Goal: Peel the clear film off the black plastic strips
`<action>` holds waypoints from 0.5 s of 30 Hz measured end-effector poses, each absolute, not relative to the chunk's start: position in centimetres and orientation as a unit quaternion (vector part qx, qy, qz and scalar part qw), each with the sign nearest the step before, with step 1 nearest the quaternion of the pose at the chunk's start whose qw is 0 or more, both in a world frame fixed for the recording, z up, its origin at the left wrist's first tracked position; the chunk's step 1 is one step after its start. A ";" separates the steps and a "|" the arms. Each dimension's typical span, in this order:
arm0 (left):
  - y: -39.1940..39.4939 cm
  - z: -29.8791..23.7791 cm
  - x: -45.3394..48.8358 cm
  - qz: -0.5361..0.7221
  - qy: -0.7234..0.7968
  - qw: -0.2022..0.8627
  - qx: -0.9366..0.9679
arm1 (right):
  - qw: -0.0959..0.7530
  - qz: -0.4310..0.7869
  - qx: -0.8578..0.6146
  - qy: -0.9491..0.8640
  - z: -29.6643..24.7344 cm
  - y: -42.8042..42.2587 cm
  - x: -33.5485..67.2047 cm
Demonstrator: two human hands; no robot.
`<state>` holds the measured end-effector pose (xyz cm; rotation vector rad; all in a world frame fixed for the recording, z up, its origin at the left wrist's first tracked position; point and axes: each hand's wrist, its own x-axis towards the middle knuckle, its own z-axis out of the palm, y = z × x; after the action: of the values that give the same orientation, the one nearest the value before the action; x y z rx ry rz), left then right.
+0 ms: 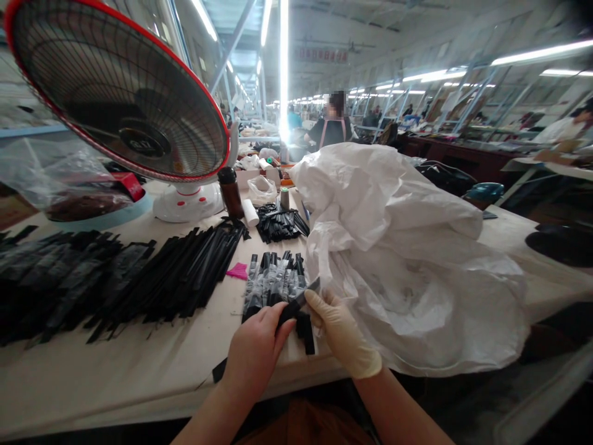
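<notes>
A black fabric strip (293, 307) stretches between my two hands above the table's front part. My bare left hand (262, 340) is closed on its near part, thumb on top. On my right hand (340, 330) is a pale rubber glove; its thumb and fingers pinch the strip's far end. Just beyond my hands lie several black strips bundled with clear plastic wrap (273, 278). Another dark strip end (304, 334) hangs below my hands, and I cannot tell whether it joins the held one.
Large piles of black strips (180, 272) cover the table's left. A smaller pile (280, 224) lies behind, beside a brown bottle (230, 193). A red-rimmed fan (139, 139) stands back left. A big white sack (393, 247) fills the right. A person (331, 127) is farther back.
</notes>
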<state>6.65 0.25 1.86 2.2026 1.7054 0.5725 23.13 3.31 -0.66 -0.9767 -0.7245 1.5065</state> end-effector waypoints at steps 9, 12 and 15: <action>-0.3 2.2 5.0 0.264 0.564 0.413 0.665 | 0.557 0.643 -0.400 -0.340 0.9 2.7 22.8; -0.6 2.5 4.8 0.289 0.569 0.389 0.664 | 0.501 0.673 -0.381 -0.390 0.9 2.4 22.2; -1.1 2.5 4.8 0.283 0.586 0.348 0.675 | 0.573 0.628 -0.402 -0.341 1.0 2.9 22.5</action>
<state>4.77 -1.09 2.55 1.7496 1.5204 0.7339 22.48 2.88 1.01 -0.9430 -0.7988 1.4719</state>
